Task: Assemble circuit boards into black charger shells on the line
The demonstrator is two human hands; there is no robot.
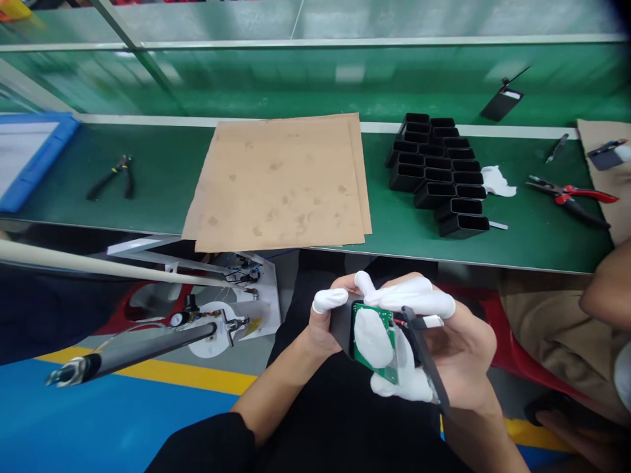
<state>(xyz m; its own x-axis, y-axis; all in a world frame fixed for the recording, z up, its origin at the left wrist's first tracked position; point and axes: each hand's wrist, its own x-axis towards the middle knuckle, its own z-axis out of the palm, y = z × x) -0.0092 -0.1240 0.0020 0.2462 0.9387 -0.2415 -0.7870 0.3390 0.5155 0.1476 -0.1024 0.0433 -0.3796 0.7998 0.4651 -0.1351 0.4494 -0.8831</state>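
Observation:
My left hand [323, 328] is closed around a black rectangular case [341, 325], held above my lap. My right hand [466, 348] grips a green circuit board [389, 374] whose near end sits at the mouth of the case. A white oval pad [373, 337] covers much of the board. A black end plate [428, 358] with short wires and a white tab stands at the board's outer end, between the right fingers. White finger cots cover several fingertips on both hands. How deep the board reaches into the case is hidden.
Cardboard sheets [280, 184] lie on the green bench [158, 190]. Several open black cases [434, 171] stand right of them. Cutters [116, 176] lie left, red-handled pliers [566, 196] right. A metal arm [158, 351] stands lower left. Another person's arm [608, 289] shows at the right edge.

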